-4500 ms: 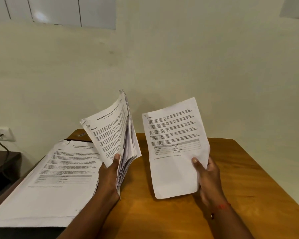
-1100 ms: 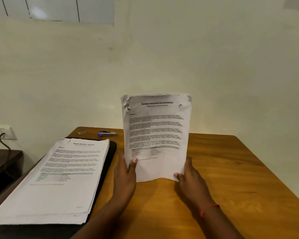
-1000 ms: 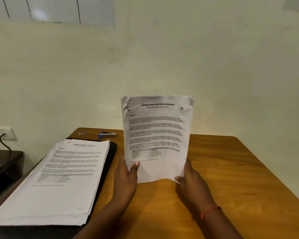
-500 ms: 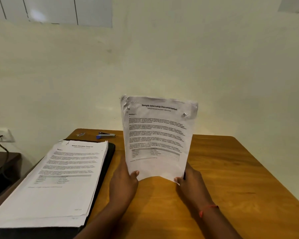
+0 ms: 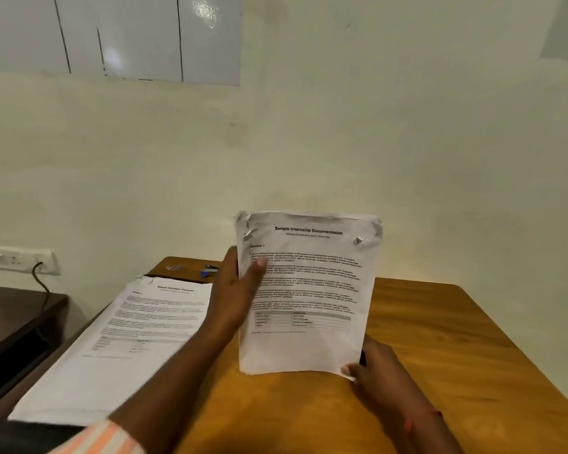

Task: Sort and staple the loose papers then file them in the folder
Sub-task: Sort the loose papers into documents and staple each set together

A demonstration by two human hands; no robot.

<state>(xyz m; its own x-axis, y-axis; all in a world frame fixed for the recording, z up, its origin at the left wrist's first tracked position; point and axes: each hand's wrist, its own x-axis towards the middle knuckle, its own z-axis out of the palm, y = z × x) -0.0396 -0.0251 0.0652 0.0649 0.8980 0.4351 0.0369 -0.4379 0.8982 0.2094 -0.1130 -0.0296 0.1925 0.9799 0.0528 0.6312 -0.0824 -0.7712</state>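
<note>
Sheaf of papers (image 5: 309, 290) was held upright at centre frame, printed face toward the camera, with the heading "Sample Internship Documentation" legible. Both of its top corners were crumpled. Left hand (image 5: 235, 290) gripped the sheaf's left edge high up, thumb laid across the front of the page and fingers behind. Right hand (image 5: 371, 371) pinched the lower right corner, so the hands were apart, one on each side of the sheaf. The sheaf's lower edge sat low over the wooden table (image 5: 440, 355); whether they touched could not be told. A second stack of papers (image 5: 128, 339) lay flat at left of frame on a dark folder (image 5: 23, 437), its top sheet printed and facing up. Stapler (image 5: 209, 271), blue and silver, lay at the far edge of the table, just left of the left hand and partly hidden by it. A red thread (image 5: 423, 417) was on the right wrist. A striped sleeve (image 5: 95, 437) showed at the bottom edge. A wall socket (image 5: 14, 258) with a cable plugged in was at far left.
</note>
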